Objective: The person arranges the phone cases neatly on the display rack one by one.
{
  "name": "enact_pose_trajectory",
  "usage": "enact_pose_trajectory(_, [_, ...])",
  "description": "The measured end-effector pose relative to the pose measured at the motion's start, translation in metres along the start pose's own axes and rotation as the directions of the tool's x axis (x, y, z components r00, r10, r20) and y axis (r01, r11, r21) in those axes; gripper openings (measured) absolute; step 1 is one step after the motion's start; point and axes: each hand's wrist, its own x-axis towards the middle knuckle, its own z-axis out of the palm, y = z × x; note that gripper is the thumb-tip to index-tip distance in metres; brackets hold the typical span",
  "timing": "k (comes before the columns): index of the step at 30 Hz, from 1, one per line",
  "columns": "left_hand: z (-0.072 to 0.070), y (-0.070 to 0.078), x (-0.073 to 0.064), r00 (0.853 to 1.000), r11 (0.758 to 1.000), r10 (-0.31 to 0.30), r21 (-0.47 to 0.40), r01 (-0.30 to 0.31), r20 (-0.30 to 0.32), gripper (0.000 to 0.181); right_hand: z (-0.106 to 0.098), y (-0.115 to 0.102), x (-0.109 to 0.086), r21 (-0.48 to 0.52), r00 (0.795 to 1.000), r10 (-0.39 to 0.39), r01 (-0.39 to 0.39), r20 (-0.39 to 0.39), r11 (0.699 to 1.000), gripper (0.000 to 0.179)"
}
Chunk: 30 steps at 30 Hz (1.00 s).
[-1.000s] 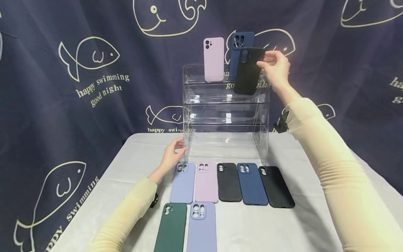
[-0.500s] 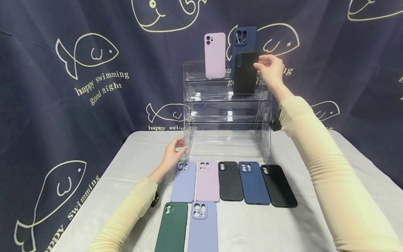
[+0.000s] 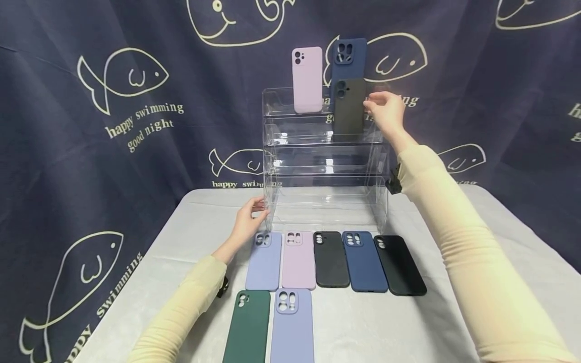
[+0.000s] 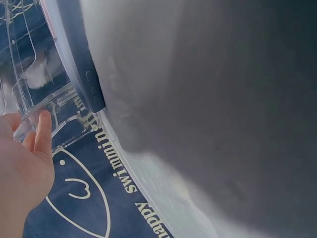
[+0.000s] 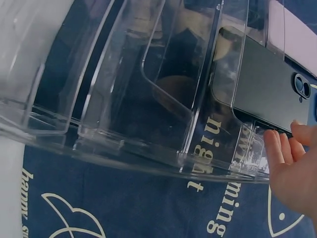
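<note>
At the upper right of the head view, my right hand [image 3: 387, 112] has its thumb and fingertips at the right edge of a black phone case [image 3: 348, 108]. That case leans back in the second tier of a clear acrylic display stand [image 3: 324, 174], covering the lower part of a blue phone case [image 3: 356, 63]. In the right wrist view, the thumb overlaps the long edge of the black case [image 5: 270, 89] near its camera holes. My left hand [image 3: 247, 220] holds the stand's lower left side, its fingers [image 4: 43, 129] against the clear panel in the left wrist view.
A pink phone case [image 3: 307, 80] stands on the top tier. Before the stand lie several cases in a row, including a periwinkle one [image 3: 263, 264] and a black one [image 3: 401, 267]. Nearer are a green case [image 3: 247, 327] and another periwinkle one [image 3: 292, 333]. A patterned curtain [image 3: 136, 111] hangs behind.
My right hand has brought the black phone case left and down into the second tier, where it has straightened and leaned back. The left hand stays on the stand.
</note>
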Motion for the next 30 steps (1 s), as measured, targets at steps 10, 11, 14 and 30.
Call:
enact_pose_trajectory(10, [-0.003,0.002,-0.002,1.0,1.0,0.002,0.018,-0.002,0.0,0.042,-0.009,0.001,-0.019,-0.022,0.997,-0.063,0.064,0.053,0.998,0.038])
enact_pose_trajectory(11, [-0.003,0.002,-0.002,1.0,1.0,0.003,0.02,-0.003,0.0,0.041,-0.011,0.001,-0.021,-0.029,0.996,-0.072,0.073,0.06,0.997,0.039])
enact_pose_trajectory(14, [-0.003,0.002,-0.002,1.0,1.0,-0.001,0.016,0.001,0.002,0.042,-0.015,0.002,-0.028,-0.055,0.992,-0.095,0.1,0.084,0.993,0.042])
enact_pose_trajectory(30, [-0.001,0.005,0.001,0.999,0.999,0.034,0.039,-0.034,0.008,0.043,-0.051,0.0,-0.071,-0.1,0.973,-0.093,0.117,0.213,0.988,0.053])
